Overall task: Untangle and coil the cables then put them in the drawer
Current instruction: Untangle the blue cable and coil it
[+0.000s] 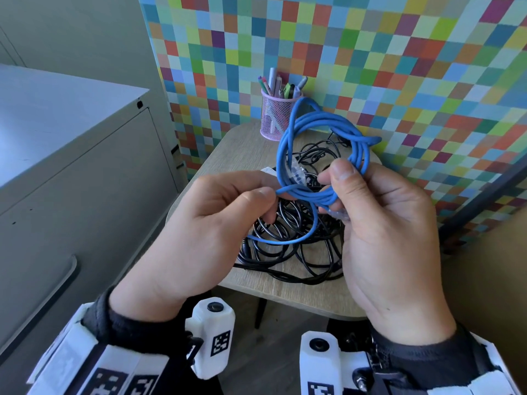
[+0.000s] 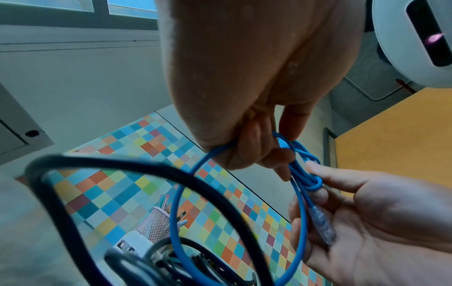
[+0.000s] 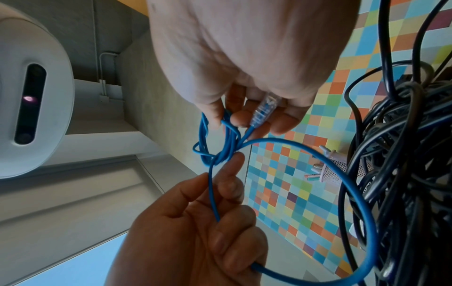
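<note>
A blue network cable (image 1: 322,132) is wound into a coil held up above the small table (image 1: 248,155). My right hand (image 1: 382,223) pinches the bottom of the coil, with a clear plug (image 3: 265,110) lying across its fingers. My left hand (image 1: 216,220) grips a loose strand of the same blue cable (image 3: 212,195) that runs through its fist and loops down (image 2: 176,203) to the coil. A tangle of black cables (image 1: 291,243) lies on the table under both hands.
A pink mesh pen cup (image 1: 275,115) stands at the table's back edge against the chequered wall (image 1: 399,67). A grey cabinet (image 1: 71,172) with a handle (image 1: 40,306) stands at the left. A white adapter (image 2: 129,243) lies among the black cables.
</note>
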### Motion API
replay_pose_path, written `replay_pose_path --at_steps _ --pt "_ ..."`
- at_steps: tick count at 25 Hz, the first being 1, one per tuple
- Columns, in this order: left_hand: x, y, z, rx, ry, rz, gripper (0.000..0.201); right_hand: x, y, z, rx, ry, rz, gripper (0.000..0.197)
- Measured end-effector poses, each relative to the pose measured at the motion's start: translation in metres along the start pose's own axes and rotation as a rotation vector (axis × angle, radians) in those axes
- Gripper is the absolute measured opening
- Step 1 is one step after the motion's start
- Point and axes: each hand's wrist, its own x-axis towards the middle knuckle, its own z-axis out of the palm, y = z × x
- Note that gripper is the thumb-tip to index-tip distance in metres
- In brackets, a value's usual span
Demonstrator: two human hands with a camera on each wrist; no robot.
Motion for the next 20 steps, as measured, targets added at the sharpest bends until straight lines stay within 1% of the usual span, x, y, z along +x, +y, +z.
replay_pose_path --at_steps 2,5,7,8,11,13,15,18,20 --pt "0.0009 0.0000 0.0005 0.059 -0.005 0.011 0.026 0.0005 -0.0002 -0.0015 -0.020 0.006 -0.010 0.022" --pt "0.0015 -0.0017 0.0021 0.094 -0.042 -0.010 0.033 0.0004 -0.0003 -0.0029 -0.037 -0.001 -0.005 0.020" --pt "0.0019 -0.0030 0.0031 0.153 -0.022 -0.007 0.030 0.0007 -0.0001 -0.0047 -0.073 0.013 -0.011 0.021" --pt "0.0021 -0.0036 0.0031 0.189 0.024 0.001 0.025 0.0008 0.0000 -0.0061 -0.104 0.021 -0.025 0.023" --pt "0.0037 -0.0044 0.0018 0.215 0.263 0.036 0.007 -0.0008 0.0001 -0.0093 -0.220 0.011 -0.102 0.028" --pt "0.0028 -0.0032 0.0015 0.301 0.385 0.088 0.009 -0.0031 -0.0008 -0.0080 -0.274 -0.016 -0.156 0.028" --pt "0.0015 -0.0035 0.0039 0.376 0.447 0.121 0.013 -0.0046 -0.0016 -0.0054 -0.288 -0.036 -0.190 0.024" --pt "0.0004 -0.0001 0.0082 0.336 0.478 0.126 0.015 -0.0058 -0.0030 -0.0038 -0.251 -0.073 -0.194 0.020" --pt "0.0003 0.0034 0.0093 0.304 0.477 0.139 0.013 -0.0066 -0.0030 -0.0031 -0.229 -0.121 -0.177 0.022"
